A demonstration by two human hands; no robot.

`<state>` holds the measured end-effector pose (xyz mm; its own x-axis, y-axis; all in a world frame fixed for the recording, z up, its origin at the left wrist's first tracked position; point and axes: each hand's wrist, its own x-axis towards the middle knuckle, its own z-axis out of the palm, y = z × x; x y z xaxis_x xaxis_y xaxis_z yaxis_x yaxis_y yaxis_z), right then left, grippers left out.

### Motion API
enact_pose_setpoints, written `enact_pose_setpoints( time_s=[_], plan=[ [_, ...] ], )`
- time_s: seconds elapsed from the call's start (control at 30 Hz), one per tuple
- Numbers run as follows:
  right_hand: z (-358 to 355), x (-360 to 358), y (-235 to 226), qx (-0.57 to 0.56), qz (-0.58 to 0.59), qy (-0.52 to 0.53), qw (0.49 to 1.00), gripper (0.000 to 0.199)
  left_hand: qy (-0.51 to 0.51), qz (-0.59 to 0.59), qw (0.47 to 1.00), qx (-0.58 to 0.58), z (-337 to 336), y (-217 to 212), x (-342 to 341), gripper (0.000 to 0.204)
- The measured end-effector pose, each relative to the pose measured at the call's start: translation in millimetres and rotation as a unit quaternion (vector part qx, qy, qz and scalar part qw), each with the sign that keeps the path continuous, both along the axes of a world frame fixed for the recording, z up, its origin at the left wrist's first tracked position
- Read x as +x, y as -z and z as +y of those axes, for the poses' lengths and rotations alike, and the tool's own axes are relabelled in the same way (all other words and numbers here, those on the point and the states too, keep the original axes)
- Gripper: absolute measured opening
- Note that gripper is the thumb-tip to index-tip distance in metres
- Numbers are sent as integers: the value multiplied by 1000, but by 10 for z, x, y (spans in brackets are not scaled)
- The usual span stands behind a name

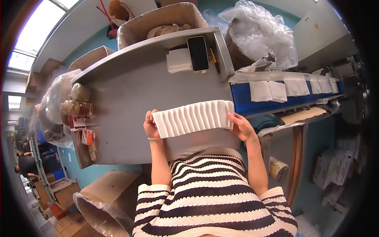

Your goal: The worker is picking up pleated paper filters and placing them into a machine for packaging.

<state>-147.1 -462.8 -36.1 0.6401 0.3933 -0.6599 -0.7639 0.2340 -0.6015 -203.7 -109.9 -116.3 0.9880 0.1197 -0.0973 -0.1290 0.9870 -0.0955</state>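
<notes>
A long row of white folded paper napkins (193,117), packed side by side, spans the space between my two hands above the grey metal table (134,94). My left hand (151,125) grips the row's left end, the fingers curled around it. At the other end, my right hand (240,125) pinches the napkins with the thumb on the near face; some of its fingers are hidden behind. More white folded napkins (268,91) lie in pairs along a blue conveyor belt (241,94), which meets the table's right edge.
At the table's far side lie a phone (198,53), white sheets (179,60) and a pen (214,58). Tape rolls (81,107) sit at the left edge. Cardboard boxes (126,35) and clear plastic bags (268,35) stand beyond. A person (35,162) is far left.
</notes>
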Motion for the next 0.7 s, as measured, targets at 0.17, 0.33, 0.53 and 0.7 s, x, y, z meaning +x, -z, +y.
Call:
enact_pose_setpoints(
  time_s=[0.17,0.33,0.53,0.7],
  plan=[
    [-124,-31,254,-23,-37,270,962,28,-33,82,995,40,-114,-123,55,23],
    [313,-8,28,-237,-224,55,944,53,-49,185,956,224,-234,-342,105,26],
    [237,-13,10,-62,-22,44,997,32,-63,229,888,394,-209,-288,110,28],
    [-16,41,270,-47,-40,197,978,34,-69,272,873,400,-309,-352,130,27]
  ],
)
